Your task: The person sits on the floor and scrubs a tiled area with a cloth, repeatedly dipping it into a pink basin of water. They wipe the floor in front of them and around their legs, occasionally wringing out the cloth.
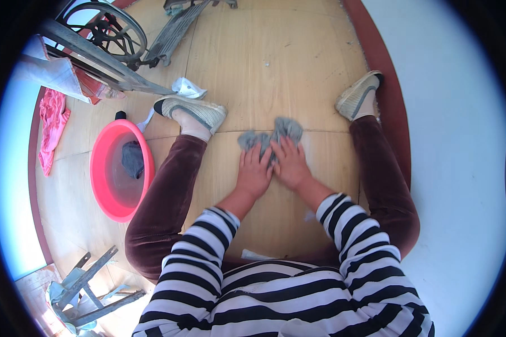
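Observation:
Between my outstretched legs, a crumpled grey cloth lies on the tiled, wood-patterned floor. My left hand presses its fingers on the near left part of the cloth, holding it against the floor. Beside it, almost touching, my right hand holds down the right part, with fingertips sunk in the folds. The cloth is slightly blurred, and its near edge is partly hidden under both hands.
A pink basin of cloudy water, with a dark cloth in it, stands by my left leg. Behind it is a treadle-type metal frame with a wheel. A pink cloth, a wooden stool and a white wall flank me.

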`<state>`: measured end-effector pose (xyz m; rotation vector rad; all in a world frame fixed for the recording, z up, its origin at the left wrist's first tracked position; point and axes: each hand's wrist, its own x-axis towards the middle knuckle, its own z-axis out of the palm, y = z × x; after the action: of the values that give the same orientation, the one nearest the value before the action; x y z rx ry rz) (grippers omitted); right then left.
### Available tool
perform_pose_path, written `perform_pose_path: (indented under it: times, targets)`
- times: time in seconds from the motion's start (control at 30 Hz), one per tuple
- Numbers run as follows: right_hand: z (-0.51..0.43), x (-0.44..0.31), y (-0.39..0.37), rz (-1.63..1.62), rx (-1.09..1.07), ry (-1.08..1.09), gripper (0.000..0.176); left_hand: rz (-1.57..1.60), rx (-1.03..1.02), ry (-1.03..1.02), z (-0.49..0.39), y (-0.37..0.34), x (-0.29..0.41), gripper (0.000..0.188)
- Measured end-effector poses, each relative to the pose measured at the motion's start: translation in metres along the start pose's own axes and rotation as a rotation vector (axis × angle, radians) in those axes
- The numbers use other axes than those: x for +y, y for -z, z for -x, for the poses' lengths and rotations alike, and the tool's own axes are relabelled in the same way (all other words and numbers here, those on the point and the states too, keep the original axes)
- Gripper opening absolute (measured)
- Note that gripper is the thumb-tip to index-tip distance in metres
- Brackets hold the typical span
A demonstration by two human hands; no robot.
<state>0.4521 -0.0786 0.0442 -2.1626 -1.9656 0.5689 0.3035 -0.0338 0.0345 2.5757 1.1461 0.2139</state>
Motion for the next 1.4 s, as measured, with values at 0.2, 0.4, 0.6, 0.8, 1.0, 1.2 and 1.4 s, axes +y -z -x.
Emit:
perform_pose_path:
  times: [0.2,0.4,0.6,0.8,1.0,1.2,1.4]
  targets:
    - [0.057,-0.024,-0.016,-0.040,-0.002,-0.033,0.063,-0.003,-0.055,-0.055,0.057,0.003,0.015,0.065]
    - [-0.029,0.003,-0.003,0.006,0.076,0.203,0.059,-0.025,0.069,0.068,-0.003,-0.008,-0.001,0.065]
    - [-0.168,0.000,0.031,0.104,-0.093,0.289,0.058,0.028,0.113,0.380,-0.108,-0.007,-0.036,0.067]
    - [-0.214,0.011,0.044,0.052,-0.176,0.267,0.055,0.018,0.168,0.506,-0.153,-0.017,-0.037,0.074]
    - [-0.149,-0.003,0.019,0.020,0.038,0.108,0.055,0.063,0.114,0.217,-0.107,-0.001,-0.050,0.065]
    - [-0.010,-0.009,-0.012,-0.099,0.177,0.094,0.063,0.149,0.143,-0.012,0.009,-0.009,-0.011,0.058]
    - [0.040,-0.034,0.007,-0.279,0.096,-0.104,0.039,0.521,-0.027,0.117,0.037,0.012,0.018,0.043]
